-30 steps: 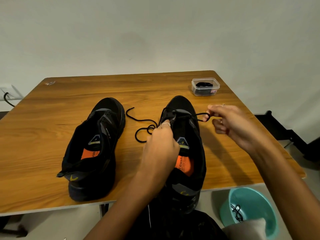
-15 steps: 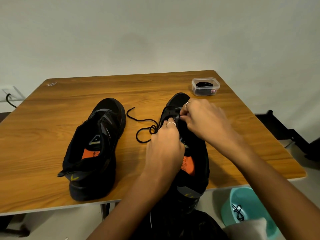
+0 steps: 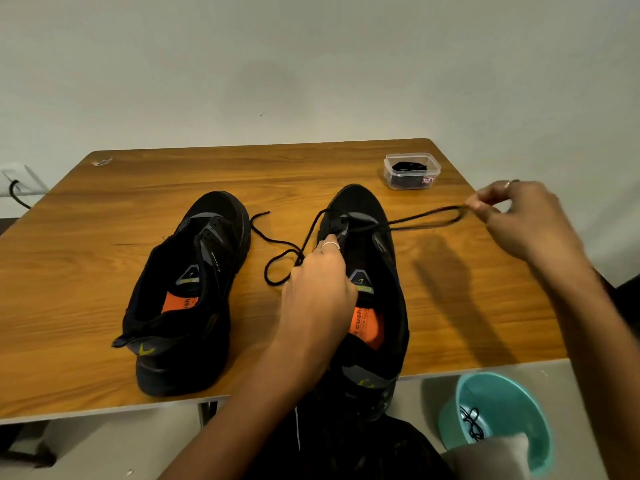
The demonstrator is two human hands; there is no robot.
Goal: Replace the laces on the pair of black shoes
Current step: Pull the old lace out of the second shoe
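Clear box (image 3: pixel 411 170) on tabletop (image 3: pixel 104 258) holds black laces, red label unreadable; teal bowl (image 3: pixel 498 393) below holds laces; insole reads "cush"; right hand (image 3: pixel 519 216) pinches lace (image 3: pixel 415 220) loop; left hand (image 3: pixel 318 289) grips right shoe (image 3: pixel 374 271); left shoe (image 3: pixel 187 289) beside.

The left hand (image 3: pixel 317 289) covers the middle of the right shoe (image 3: pixel 367 271), so its tongue and the eyelets there are hidden, and how the fingers hold the shoe cannot be told. The heel of this shoe goes over the table (image 3: pixel 86 306) edge and merges with dark cloth below. The right hand (image 3: pixel 526 216) is blurred. The content of the clear box (image 3: pixel 411 171) is only a dark mass. The teal bowl (image 3: pixel 502 393) is partly covered by a grey shape.
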